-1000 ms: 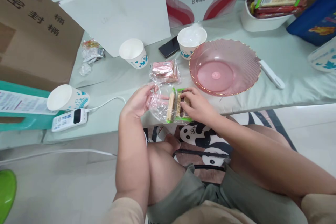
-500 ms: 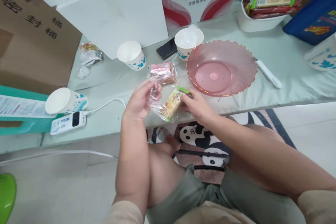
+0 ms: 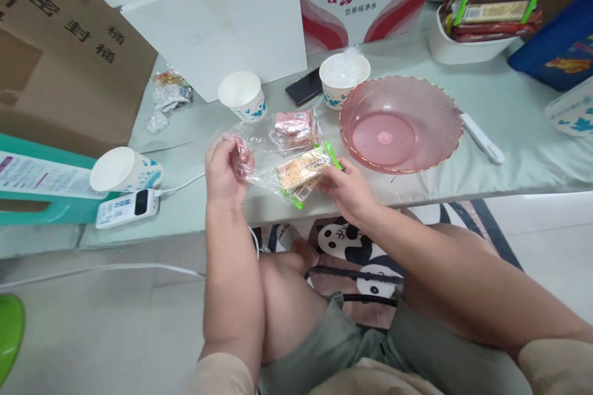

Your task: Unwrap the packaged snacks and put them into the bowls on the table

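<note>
My left hand (image 3: 228,168) is closed on a clear plastic bag (image 3: 262,176), which stretches across toward the right. My right hand (image 3: 346,190) grips the right end of green-edged packs of crackers (image 3: 303,170), at least two, one over the other. The bag's film meets the left end of the packs; whether they are partly inside it I cannot tell. Just behind them on the table lie pink-wrapped snack packs (image 3: 295,128) in clear film. To the right stands a pink ribbed bowl (image 3: 384,136) with a gold scalloped rim.
Paper cups stand around: a white one (image 3: 241,95), one holding plastic film (image 3: 343,77), and one at left (image 3: 125,170) beside a white power bank (image 3: 127,208). A phone (image 3: 303,87), a white-handled knife (image 3: 482,139), crumpled wrappers (image 3: 170,92) and a white tub (image 3: 470,43) of snacks are on the table.
My left hand has moved left, drawing the clear bag out longer. The cracker packs have turned flatter and show more of their fronts, still in my right hand. The view has shifted slightly.
</note>
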Tool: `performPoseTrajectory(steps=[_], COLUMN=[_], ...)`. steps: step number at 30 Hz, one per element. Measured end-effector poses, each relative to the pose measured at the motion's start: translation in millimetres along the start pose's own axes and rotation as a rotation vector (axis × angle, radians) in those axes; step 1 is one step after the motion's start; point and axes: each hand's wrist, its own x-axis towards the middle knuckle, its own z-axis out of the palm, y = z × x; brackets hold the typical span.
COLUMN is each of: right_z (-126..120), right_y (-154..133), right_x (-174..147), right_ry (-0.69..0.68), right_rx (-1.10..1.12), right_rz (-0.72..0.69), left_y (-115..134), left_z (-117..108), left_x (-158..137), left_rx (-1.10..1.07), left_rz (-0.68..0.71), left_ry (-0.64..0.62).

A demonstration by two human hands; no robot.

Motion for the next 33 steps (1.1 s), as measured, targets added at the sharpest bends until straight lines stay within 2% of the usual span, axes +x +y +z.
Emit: performPoseTrajectory(steps=[3, 5, 7, 9, 12, 14, 20, 22, 25, 28, 30, 33], right_z=[5.8, 10.1, 14.6, 18.6, 23.2, 25.6, 30.6, 31.3, 31.3, 30.4, 28.6, 23.4], right_y=[-0.5, 1.7, 6.0, 11.6, 19.5, 22.3, 17.1, 13.9, 9.4, 5.3, 3.7, 5.6], right_x=[2.5, 5.3, 8.5, 11.0, 12.7, 12.3, 9.5, 9.5, 10.8, 11.4, 10.5, 9.5], right_ry=[0.064, 0.095, 0.091, 0.054, 0.003, 0.009, 0.086, 0.106, 0.124, 0.128, 0.124, 0.127], right_rx=[0.101, 0.136, 0.147, 0.136, 0.095, 0.082, 0.189, 0.245, 0.295, 0.314, 0.335, 0.397], right_rz=[-0.022, -0.085, -0.155, -0.213, -0.256, -0.251, -0.135, -0.1, -0.085, -0.087, -0.063, 0.042], left_y=[-4.9, -11.9, -23.6, -38.2, -55.4, -58.6, -44.6, -39.0, -27.6, -9.9, 4.1, 24.1], left_z=[-2.4, -4.6, -5.4, -4.0, 0.0, 0.7, -12.8, -21.7, -36.0, -46.3, -48.1, -42.3], left_x=[1.4, -1.4, -6.4, -11.3, -13.6, -11.7, -7.8, -9.4, -13.1, -15.1, -14.9, -14.4], left_rx=[0.06, 0.135, 0.24, 0.307, 0.306, 0.283, 0.254, 0.248, 0.248, 0.22, 0.139, -0.099], left_rz=[0.015, 0.028, 0.043, 0.063, 0.108, 0.114, 0.154, 0.084, -0.102, -0.165, -0.128, -0.01], left_ry=[0.161, 0.218, 0.195, 0.117, 0.019, -0.014, -0.121, -0.183, -0.212, -0.134, -0.04, 0.115])
